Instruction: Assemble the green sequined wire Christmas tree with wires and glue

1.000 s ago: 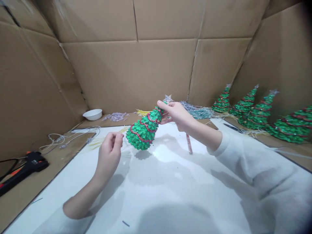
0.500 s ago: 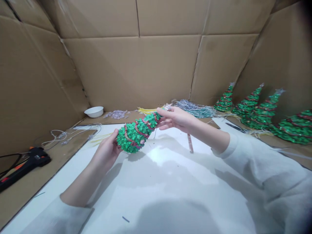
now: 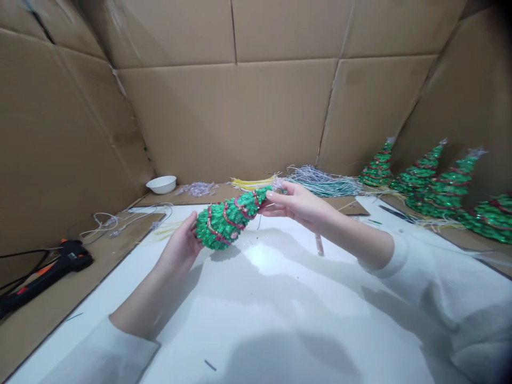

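A small green Christmas tree with a red garland lies tilted in the air over the white tabletop, its clear star pointing up to the right. My left hand grips the wide base, thumb along the edge and the other fingers hidden behind. At the narrow top, my right hand is closed around the tree just below the star. Beneath the right forearm lies a thin pinkish strip.
Several finished-looking trees stand along the right. Bundles of blue-green wires and yellow strips lie at the back, near clear pieces and a white bowl. A black glue gun rests at left.
My right hand has closed more around the tree's top, and the star shows more clearly. The whole view has shifted slightly; the tree stays tilted between both hands.
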The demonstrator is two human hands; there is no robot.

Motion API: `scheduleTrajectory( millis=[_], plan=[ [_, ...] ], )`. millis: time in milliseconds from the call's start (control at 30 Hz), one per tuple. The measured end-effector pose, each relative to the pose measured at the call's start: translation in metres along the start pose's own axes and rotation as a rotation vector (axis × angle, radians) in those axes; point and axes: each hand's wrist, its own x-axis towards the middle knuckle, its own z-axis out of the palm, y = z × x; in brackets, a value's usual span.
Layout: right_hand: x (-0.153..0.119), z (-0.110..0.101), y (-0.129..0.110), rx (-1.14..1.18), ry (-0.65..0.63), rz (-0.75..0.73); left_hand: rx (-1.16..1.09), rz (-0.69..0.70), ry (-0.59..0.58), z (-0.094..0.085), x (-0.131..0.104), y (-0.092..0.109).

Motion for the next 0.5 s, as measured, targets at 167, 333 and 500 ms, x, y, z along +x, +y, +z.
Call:
scheduleTrajectory(
  millis=[167, 333, 500],
  plan=[
    [-0.017, -0.004, 0.008, -0.011, -0.020, -0.089, 0.164, 0.304, -0.183, -0.004, -0.005, -0.003],
    [-0.041, -0.005, 0.007, -0.289, -0.007, -0.236, 0.373, 0.508, -0.202, -0.010, -0.014, -0.008],
    [-0.044, -0.014, 0.015, -0.456, 0.014, -0.508, 0.590, 0.736, -0.092, -0.013, -0.018, -0.019]
  ],
)
